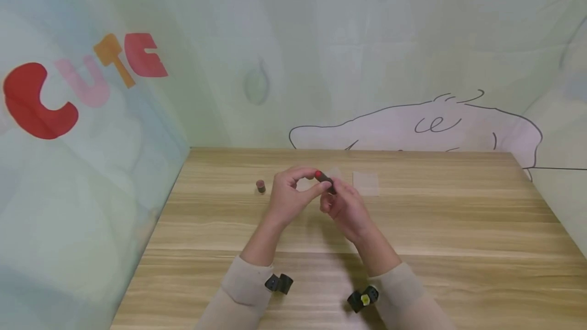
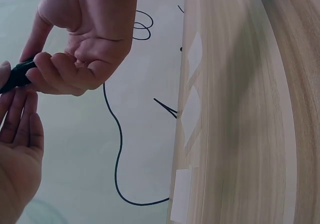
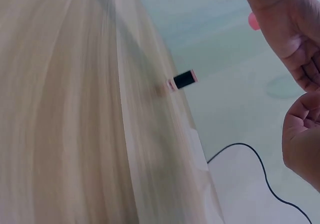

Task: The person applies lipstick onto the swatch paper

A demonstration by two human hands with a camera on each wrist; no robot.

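Observation:
Both hands meet over the table, holding a dark, lipstick-like tube [image 1: 326,181] with a red end. My left hand [image 1: 291,195] pinches it, the index finger at the red end and the thumb along the side. The right hand [image 1: 350,213] grips the lower end between thumb and fingers. In the left wrist view the dark tube [image 2: 21,76] spans the two hands, partly covered by fingers. The right wrist view shows both hands at its right edge, with the tube out of sight. Left of the hands, a small dark cylinder with a pinkish top [image 1: 261,186] stands on the table.
A thin whitish square sheet [image 1: 365,184] lies right of the hands on the wood-grain table [image 1: 458,228]. Another pale sheet [image 1: 335,172] is partly hidden behind them. A printed backdrop [image 1: 220,65] rises at the table's back and left edges. Small black devices [image 1: 278,283] sit at both wrists.

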